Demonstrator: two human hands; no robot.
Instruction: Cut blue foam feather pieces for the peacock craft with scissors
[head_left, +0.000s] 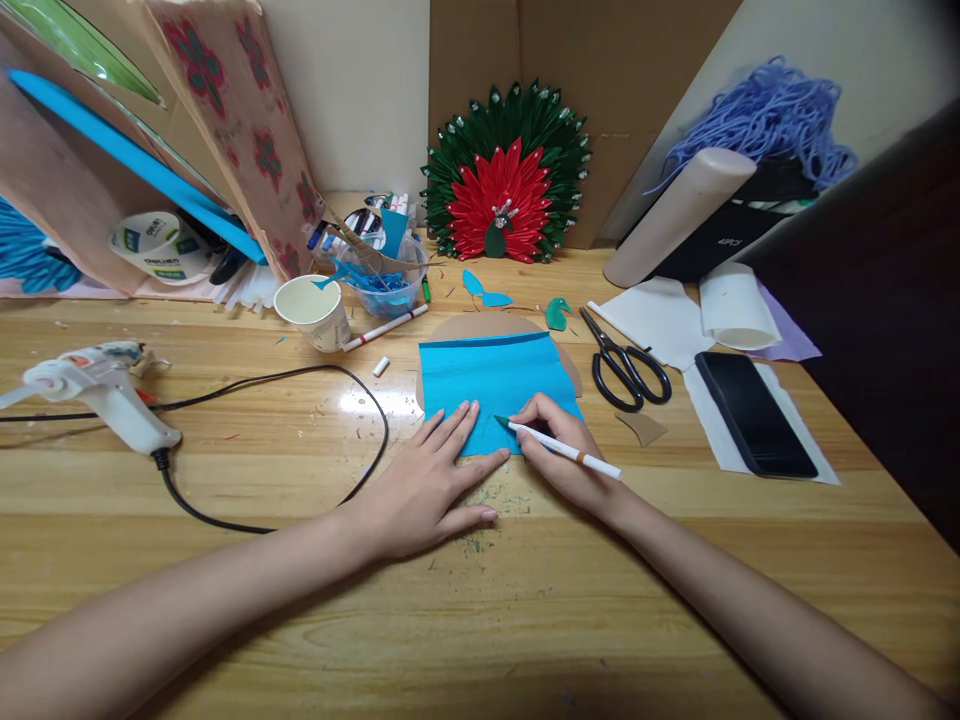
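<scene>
A sheet of blue paper [495, 375] lies in front of me, partly over a round piece of brown cardboard [480, 325]. My left hand [424, 485] rests flat with spread fingers, some on the paper's lower left edge and the thumb on the table. In my right hand [559, 450] is a white marker [570, 453] with a brown band, its green tip at the paper. Faint lines show near the tip. Beyond the sheet lie blue leaf-shaped cut-outs [487, 298] and a small green bird-shaped cut-out [557, 314].
Black-handled scissors [628, 368] and a phone [754, 415] lie to the right. At left are a glue gun [112, 395] with its looping cord and a paper cup [313, 315]. A red and green peacock craft [506, 185] stands at the back. A marker cap [382, 367] lies near the paper.
</scene>
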